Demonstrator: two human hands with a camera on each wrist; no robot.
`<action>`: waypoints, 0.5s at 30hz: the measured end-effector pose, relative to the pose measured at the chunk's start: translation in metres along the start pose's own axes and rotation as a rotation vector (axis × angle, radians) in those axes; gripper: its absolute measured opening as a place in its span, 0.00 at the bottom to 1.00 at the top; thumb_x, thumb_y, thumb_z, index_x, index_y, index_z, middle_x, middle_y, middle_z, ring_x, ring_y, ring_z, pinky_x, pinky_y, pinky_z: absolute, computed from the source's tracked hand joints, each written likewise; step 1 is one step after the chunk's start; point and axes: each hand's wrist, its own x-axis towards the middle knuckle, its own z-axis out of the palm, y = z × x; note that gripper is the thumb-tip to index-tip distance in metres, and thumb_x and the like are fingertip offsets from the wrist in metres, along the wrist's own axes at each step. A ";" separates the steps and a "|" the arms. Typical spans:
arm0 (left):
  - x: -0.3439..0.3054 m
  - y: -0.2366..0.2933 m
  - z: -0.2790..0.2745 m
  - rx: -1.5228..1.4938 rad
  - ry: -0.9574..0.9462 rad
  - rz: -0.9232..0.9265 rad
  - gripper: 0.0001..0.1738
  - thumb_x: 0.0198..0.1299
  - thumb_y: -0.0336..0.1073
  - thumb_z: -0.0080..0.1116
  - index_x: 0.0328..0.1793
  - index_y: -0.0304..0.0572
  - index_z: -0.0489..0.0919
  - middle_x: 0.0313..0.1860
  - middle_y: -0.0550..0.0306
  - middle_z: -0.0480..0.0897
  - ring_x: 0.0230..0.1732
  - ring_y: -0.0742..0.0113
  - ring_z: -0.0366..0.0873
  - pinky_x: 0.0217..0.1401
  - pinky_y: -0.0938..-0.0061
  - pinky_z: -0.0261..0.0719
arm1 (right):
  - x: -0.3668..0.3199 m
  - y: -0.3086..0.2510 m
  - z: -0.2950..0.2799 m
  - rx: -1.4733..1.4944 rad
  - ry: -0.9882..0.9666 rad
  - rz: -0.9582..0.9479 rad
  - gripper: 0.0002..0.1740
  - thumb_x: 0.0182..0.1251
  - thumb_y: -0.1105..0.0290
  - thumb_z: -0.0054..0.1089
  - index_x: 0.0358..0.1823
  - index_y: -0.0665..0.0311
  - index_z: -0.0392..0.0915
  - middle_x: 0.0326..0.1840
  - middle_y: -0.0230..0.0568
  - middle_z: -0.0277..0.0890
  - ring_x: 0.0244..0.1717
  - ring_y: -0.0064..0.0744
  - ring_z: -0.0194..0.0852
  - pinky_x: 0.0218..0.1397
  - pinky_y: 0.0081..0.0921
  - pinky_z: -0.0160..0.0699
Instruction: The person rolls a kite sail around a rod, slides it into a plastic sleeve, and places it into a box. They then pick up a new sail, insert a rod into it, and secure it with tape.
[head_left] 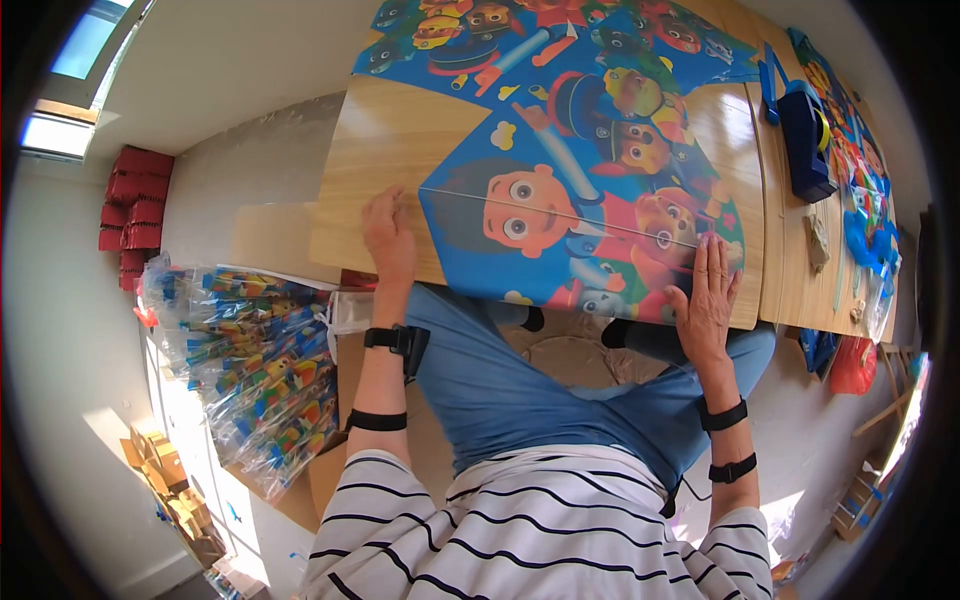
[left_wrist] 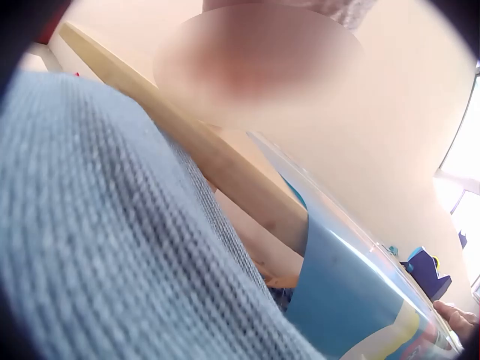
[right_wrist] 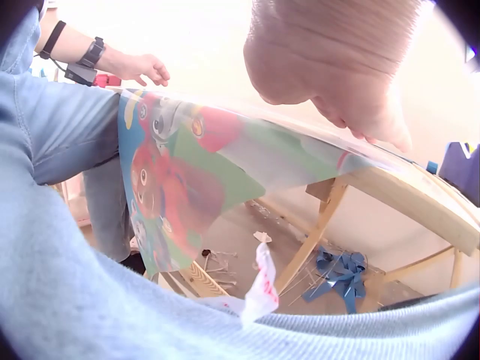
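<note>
A glossy printed sheet with cartoon figures on blue lies over the wooden table. Its near part bends down over the table's front edge, as the right wrist view shows. A thin pale line crosses the sheet. My right hand rests flat on the sheet's near right part, fingers extended. My left hand is over the bare wood just left of the sheet's corner, fingers loosely bent and holding nothing. In the left wrist view the left hand is blurred, and the sheet curves over the edge.
A second printed sheet lies at the table's far side. On the right stands a dark blue tape dispenser. Plastic-wrapped printed goods are stacked at my left, with red boxes beyond. Blue strips lie under the table.
</note>
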 end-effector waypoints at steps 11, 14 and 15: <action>-0.001 0.010 0.010 -0.044 -0.068 0.106 0.16 0.65 0.24 0.52 0.56 0.37 0.84 0.53 0.43 0.85 0.59 0.42 0.78 0.66 0.53 0.72 | -0.006 0.004 0.007 0.027 -0.011 0.026 0.48 0.77 0.36 0.43 0.84 0.66 0.51 0.89 0.45 0.46 0.90 0.47 0.34 0.87 0.58 0.27; -0.002 0.008 0.011 -0.056 -0.063 0.088 0.16 0.65 0.25 0.53 0.56 0.38 0.84 0.52 0.44 0.85 0.59 0.42 0.78 0.66 0.53 0.73 | -0.006 0.004 0.006 0.029 -0.014 0.027 0.48 0.76 0.36 0.43 0.84 0.66 0.52 0.88 0.45 0.46 0.90 0.47 0.34 0.87 0.58 0.27; -0.002 0.009 0.011 -0.063 -0.059 0.081 0.16 0.65 0.25 0.53 0.57 0.38 0.83 0.52 0.44 0.85 0.58 0.42 0.78 0.66 0.54 0.73 | -0.006 0.004 0.006 0.027 -0.014 0.027 0.48 0.76 0.36 0.43 0.84 0.66 0.52 0.88 0.45 0.46 0.90 0.47 0.34 0.87 0.58 0.27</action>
